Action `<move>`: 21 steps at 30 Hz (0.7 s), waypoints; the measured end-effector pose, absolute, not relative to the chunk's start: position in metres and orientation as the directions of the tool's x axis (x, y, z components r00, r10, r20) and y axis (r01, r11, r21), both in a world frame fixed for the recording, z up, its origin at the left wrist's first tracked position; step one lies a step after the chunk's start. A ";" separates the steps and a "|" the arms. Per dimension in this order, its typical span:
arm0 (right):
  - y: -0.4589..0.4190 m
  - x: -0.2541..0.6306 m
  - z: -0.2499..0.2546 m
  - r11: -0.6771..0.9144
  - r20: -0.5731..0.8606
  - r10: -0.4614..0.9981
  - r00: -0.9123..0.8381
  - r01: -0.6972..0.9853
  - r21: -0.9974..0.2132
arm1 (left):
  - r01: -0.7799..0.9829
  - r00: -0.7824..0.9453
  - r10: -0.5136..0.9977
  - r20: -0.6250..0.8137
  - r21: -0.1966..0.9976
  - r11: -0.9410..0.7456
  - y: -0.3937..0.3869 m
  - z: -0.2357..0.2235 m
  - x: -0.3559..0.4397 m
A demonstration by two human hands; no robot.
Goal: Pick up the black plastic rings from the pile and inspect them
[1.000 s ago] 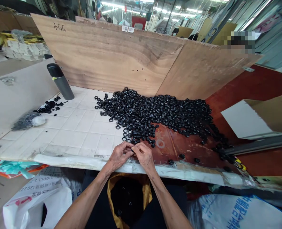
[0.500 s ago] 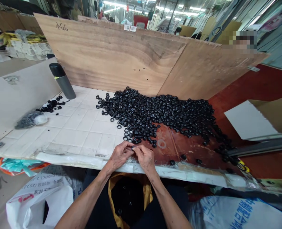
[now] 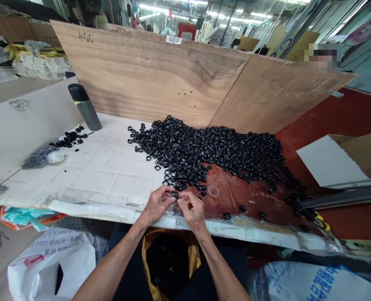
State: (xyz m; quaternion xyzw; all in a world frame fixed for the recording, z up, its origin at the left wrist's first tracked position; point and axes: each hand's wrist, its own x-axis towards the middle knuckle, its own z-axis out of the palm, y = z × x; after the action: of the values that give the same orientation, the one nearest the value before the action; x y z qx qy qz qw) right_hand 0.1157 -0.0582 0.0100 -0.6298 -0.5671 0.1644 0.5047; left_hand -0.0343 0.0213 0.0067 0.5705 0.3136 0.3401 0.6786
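Our left hand (image 3: 156,205) and right hand (image 3: 192,210) pinch a small black ring (image 3: 174,194) between them. The heap of rings (image 3: 204,156) lies just ahead, nearer the right.

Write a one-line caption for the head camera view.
Two hands hold a black ring beside a heap of rings.

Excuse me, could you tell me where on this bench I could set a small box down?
White tiles between the grey flask and the black rings are free, as is the red-brown patch before them; the rings crowd the middle.
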 end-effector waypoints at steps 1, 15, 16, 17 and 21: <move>-0.058 0.116 0.010 0.147 0.352 0.885 0.305 0.533 -0.833 | -0.106 0.570 0.820 -0.040 0.987 0.122 0.021 0.006 -0.034; -0.063 0.097 0.003 -0.086 0.014 0.895 0.446 0.204 -0.975 | 0.031 0.631 0.712 0.307 0.908 -0.418 0.009 0.008 -0.044; -0.067 0.093 0.003 -0.138 -0.068 0.886 0.458 0.121 -0.983 | 0.073 0.644 0.672 0.367 0.844 -0.531 0.005 0.006 -0.047; -0.071 0.090 0.004 -0.186 -0.157 0.879 0.450 0.022 -0.982 | 0.102 0.665 0.627 0.405 0.783 -0.614 0.001 0.004 -0.051; -0.087 0.084 0.015 -0.347 -0.427 0.858 0.287 -0.290 -0.892 | 0.132 0.713 0.511 0.481 0.623 -0.771 -0.018 -0.006 -0.066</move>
State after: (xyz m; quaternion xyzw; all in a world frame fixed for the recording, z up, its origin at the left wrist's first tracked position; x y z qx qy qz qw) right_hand 0.0837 -0.0874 0.0148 -0.6091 -0.2331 0.5499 0.5218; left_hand -0.0660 -0.0178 -0.0063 0.8804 0.1824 0.3323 0.2849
